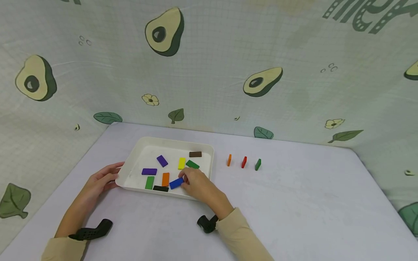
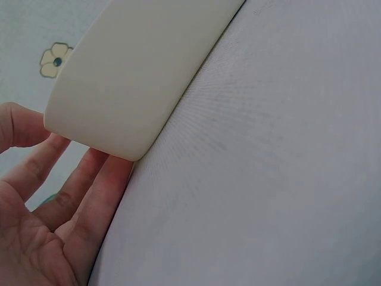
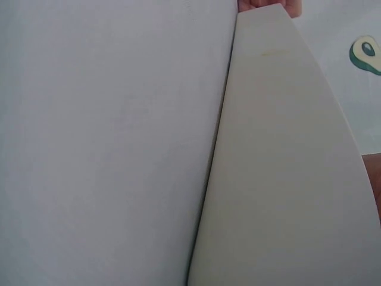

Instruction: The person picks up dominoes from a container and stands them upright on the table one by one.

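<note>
A white tray (image 1: 137, 152) lies on the table with several small coloured blocks in it. My left hand (image 1: 103, 177) rests against the tray's left side; in the left wrist view its fingers (image 2: 89, 196) lie along the outer wall near the corner. Inside the tray's front right part, my right hand (image 1: 197, 184) pinches the end of a blue block (image 1: 176, 183) between thumb and fingertips. Close by it lie an orange block (image 1: 165, 179), a black block (image 1: 161, 189), a yellow block (image 1: 181, 163) and a dark green block (image 1: 192, 164), partly covered by the hand.
Also in the tray are two purple blocks (image 1: 149, 172), a light green block (image 1: 149, 182) and a brown block (image 1: 195, 154). Right of it, an orange block (image 1: 229, 160), a red block (image 1: 244, 162) and a green block (image 1: 258, 164) stand on edge in a row.
</note>
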A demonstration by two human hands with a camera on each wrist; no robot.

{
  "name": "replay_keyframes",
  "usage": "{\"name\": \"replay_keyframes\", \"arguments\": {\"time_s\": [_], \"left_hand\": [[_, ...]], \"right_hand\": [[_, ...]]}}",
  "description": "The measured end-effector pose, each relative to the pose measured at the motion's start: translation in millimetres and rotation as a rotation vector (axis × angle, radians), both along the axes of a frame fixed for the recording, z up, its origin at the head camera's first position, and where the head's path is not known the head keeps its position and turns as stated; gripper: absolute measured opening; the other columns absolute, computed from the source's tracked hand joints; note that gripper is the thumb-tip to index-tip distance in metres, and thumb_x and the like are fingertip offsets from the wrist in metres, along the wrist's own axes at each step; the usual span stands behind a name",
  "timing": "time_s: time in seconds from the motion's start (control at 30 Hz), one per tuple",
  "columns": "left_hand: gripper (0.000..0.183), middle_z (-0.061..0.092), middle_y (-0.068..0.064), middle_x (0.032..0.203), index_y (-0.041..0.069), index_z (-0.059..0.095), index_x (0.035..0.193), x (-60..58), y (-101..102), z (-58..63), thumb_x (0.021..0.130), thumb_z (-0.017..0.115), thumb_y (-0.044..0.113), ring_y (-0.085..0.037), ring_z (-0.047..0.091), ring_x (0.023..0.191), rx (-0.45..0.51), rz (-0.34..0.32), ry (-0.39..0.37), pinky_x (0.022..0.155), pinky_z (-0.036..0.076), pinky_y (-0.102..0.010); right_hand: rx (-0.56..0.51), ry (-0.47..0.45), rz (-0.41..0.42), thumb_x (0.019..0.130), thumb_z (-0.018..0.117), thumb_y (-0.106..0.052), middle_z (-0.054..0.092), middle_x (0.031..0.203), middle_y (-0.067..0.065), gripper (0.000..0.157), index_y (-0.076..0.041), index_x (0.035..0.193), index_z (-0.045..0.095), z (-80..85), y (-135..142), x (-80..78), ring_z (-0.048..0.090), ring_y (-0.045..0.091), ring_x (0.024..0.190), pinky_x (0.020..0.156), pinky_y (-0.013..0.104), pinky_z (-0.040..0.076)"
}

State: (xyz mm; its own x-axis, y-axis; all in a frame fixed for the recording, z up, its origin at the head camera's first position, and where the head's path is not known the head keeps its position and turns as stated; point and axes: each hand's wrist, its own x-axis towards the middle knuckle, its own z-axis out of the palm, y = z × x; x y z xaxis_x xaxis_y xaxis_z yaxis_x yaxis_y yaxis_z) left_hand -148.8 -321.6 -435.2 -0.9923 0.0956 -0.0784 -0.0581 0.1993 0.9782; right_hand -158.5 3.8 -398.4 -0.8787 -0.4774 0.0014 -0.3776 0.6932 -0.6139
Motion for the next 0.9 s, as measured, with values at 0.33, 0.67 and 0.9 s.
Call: {"name": "replay_keyframes", "arguments": {"time_s": [0.33,0.67,0.9], "left_hand": [[0.043,0.060,0.025,0.107,0.014,0.045,0.138,-2.5,-2,-2.1,0.097,0.050,0.026,0.004,0.060,0.091,0.007,-0.001,-0.011,0.074,0.051,-0.015],[0.040,0.061,0.023,0.107,0.016,0.047,0.136,-1.9,-2,-3.1,0.096,0.050,0.024,0.003,0.060,0.091,0.040,-0.017,0.007,0.074,0.052,-0.015],[0.040,0.061,0.023,0.107,0.017,0.048,0.136,-1.8,-3,-3.3,0.096,0.051,0.024,0.003,0.060,0.090,0.033,-0.009,0.002,0.073,0.052,-0.015]], "right_hand": [[-0.050,0.008,-0.004,0.089,0.061,-0.010,0.050,0.077,-0.002,0.018,-0.010,0.108,0.061,7.5,12,0.3,0.046,0.009,0.070,0.059,0.016,0.040],[-0.095,0.053,-0.009,0.088,0.062,-0.011,0.051,0.075,-0.002,0.019,-0.010,0.107,0.060,22.8,29,-0.4,0.047,0.010,0.068,0.057,0.016,0.039],[-0.125,0.040,-0.047,0.088,0.063,-0.010,0.052,0.077,-0.001,0.022,-0.011,0.110,0.059,36.0,42,0.2,0.049,0.013,0.072,0.059,0.018,0.042]]}}
